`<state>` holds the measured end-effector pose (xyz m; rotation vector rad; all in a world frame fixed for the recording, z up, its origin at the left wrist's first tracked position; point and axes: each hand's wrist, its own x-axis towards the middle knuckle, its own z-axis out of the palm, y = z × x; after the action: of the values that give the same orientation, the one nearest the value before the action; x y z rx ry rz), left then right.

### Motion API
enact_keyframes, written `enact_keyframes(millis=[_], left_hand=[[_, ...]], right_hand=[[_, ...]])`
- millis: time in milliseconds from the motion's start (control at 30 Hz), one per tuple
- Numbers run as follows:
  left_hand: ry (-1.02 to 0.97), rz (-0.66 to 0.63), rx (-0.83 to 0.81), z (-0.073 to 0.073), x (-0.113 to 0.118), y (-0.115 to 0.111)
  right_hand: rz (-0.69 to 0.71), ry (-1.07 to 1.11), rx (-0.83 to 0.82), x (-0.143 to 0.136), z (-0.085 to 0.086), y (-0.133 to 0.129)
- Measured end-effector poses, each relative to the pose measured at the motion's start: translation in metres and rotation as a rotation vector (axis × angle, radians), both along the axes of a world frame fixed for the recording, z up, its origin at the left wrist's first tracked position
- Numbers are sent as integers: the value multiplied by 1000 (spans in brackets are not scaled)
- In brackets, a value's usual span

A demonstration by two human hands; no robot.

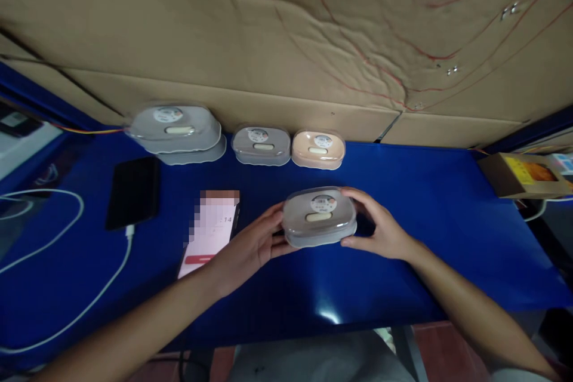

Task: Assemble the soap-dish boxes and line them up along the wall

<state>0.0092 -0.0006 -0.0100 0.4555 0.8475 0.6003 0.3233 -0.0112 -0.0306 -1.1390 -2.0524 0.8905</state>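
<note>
Over the blue counter, in the head view, you hold a gray box with both hands. I cannot tell if it touches the top below. Your left arm reaches in from the bottom left corner, and your right arm comes in from the bottom right. Your left grip hugs the left end, with fingers against its side. Your right grip pinches the right end, thumb low and finger high, with a dark gap by your palm.

The box has round corners, shiny clear plastic, a round sticker and a smooth cream bar. Behind it sit a peach box and a second gray box, with a gray stack farther left. The wrinkly cardboard wall has red lines. A lit phone lies by your left arm.
</note>
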Motion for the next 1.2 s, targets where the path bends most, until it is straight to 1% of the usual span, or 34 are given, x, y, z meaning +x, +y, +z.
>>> enact_keyframes(millis=[67, 133, 233, 300, 400, 467, 533, 567, 600, 633, 733, 800, 867, 933, 1000, 1100, 1200], left_hand=[[-9, 2, 13, 4, -1, 1], [10, -24, 32, 6, -2, 0], [77, -67, 101, 5, -2, -2], [133, -104, 163, 3, -2, -2], [279, -154, 319, 0, -5, -1], [412, -167, 507, 1, -11, 3], [556, -128, 761, 3, -18, 10], [635, -75, 895, 4, -21, 15], [720, -35, 992, 5, -24, 22], [806, -15, 1056, 5, -26, 29], [1040, -92, 1182, 5, -25, 59], [1230, -135, 1302, 3, -21, 77], [1430, -192, 1343, 0, -17, 86], [1579, -203, 1419, -3, -16, 83], [1645, -184, 1537, -6, -19, 67], [1652, -228, 1671, -10, -27, 34], [1570, -295, 1790, -11, -28, 8]], right_hand=[[-21, 24, -63, 16, 3, 11], [-70, 45, -93, 36, 7, 22], [-151, 24, -137, 75, 12, 34], [-202, -5, -154, 103, 12, 41], [-308, -59, -123, 136, 6, 50], [-380, -108, -84, 147, 1, 55], [-416, -177, -43, 149, -3, 58], [-422, -218, -18, 147, -5, 60], [-425, -260, 12, 145, -7, 60], [-432, -298, 46, 143, -9, 61], [-503, -359, 135, 137, -16, 64], [-569, -329, 165, 134, -21, 66], [-612, -273, 185, 131, -26, 67], [-628, -232, 210, 126, -30, 68], [-628, -215, 232, 121, -33, 68], [-611, -190, 244, 112, -36, 67], [-567, -161, 253, 100, -38, 67]])
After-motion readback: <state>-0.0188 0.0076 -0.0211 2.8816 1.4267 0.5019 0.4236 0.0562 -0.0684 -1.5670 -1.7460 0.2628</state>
